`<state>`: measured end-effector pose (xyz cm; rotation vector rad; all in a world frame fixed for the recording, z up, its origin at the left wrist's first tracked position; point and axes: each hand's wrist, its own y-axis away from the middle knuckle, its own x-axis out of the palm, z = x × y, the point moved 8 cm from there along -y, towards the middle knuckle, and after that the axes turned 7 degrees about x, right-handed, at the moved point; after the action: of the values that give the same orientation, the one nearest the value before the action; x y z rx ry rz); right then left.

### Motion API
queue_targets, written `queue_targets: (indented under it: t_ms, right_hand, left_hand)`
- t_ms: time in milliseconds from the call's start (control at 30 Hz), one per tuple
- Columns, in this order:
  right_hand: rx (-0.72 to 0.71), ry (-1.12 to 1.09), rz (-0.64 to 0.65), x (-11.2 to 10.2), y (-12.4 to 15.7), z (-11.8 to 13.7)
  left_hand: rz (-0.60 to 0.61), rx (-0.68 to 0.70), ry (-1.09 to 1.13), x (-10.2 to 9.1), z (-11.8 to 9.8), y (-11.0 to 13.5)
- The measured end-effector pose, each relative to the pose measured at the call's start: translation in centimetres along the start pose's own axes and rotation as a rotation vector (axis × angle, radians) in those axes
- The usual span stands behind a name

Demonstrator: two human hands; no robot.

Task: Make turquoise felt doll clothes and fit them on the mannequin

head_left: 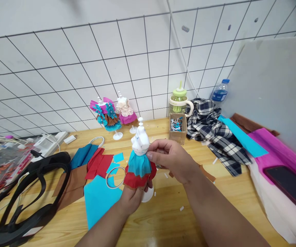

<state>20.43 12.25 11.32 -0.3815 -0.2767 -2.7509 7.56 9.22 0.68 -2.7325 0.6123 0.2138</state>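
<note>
A small white dress-form mannequin (140, 141) leans slightly over the table, dressed in a pleated turquoise crepe-paper skirt (139, 164) above a red crepe-paper layer (136, 180). From below, my left hand (131, 199) is closed round the mannequin's lower part, its fingers partly hidden by the red layer. My right hand (175, 160) has its thumb and bent fingers pinched at the right side of the waist, where the turquoise paper meets the white body. A round white base (148, 195) shows beneath the skirt.
Paper pieces in turquoise (100, 200), red (99, 164) and brown (73, 183) lie left, with a tape roll (107, 178). Two dressed mannequins (110, 115) stand behind. A scrap box (178, 135), green cup (179, 99), plaid cloth (215, 127) and phone (289, 187) are right.
</note>
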Motion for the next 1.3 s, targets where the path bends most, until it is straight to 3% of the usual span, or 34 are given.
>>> queue_targets:
  t_ms: [167, 367, 467, 567, 633, 767, 833, 1300]
  right_hand:
    - [-0.048, -0.031, -0.07, -0.8, -0.3, 0.4]
    - [-0.079, -0.033, -0.174, -1.8, -1.6, -0.4]
    - [-0.176, -0.084, -0.326, -2.7, -1.5, -0.1]
    - [-0.235, -0.124, -0.446, -3.2, -1.0, 0.2]
    - [-0.146, -0.158, -0.371, -2.3, -1.2, -0.3]
    - [0.149, -0.221, -0.095, 1.0, -1.7, -2.7]
    - [0.212, -0.242, -0.017, 2.1, -1.6, -3.5]
    - [0.273, -0.323, 0.106, 3.3, -1.4, -4.3]
  left_hand:
    - [-0.023, -0.044, 0.012, 0.1, -0.3, -0.4]
    - [-0.031, -0.163, -0.009, 0.0, 0.9, -0.6]
    - [-0.151, -0.217, -0.006, -0.8, 1.0, -0.9]
    - [-0.308, -0.175, -0.036, -2.2, 0.2, -1.2]
    - [-0.391, -0.14, -0.089, -3.3, -0.3, -1.3]
    - [-0.528, -0.142, -0.181, -5.0, -0.4, -0.8]
    - [-0.562, -0.142, -0.239, -5.6, -0.4, -0.5]
    - [-0.645, -0.052, -0.396, -6.6, -1.3, -0.1]
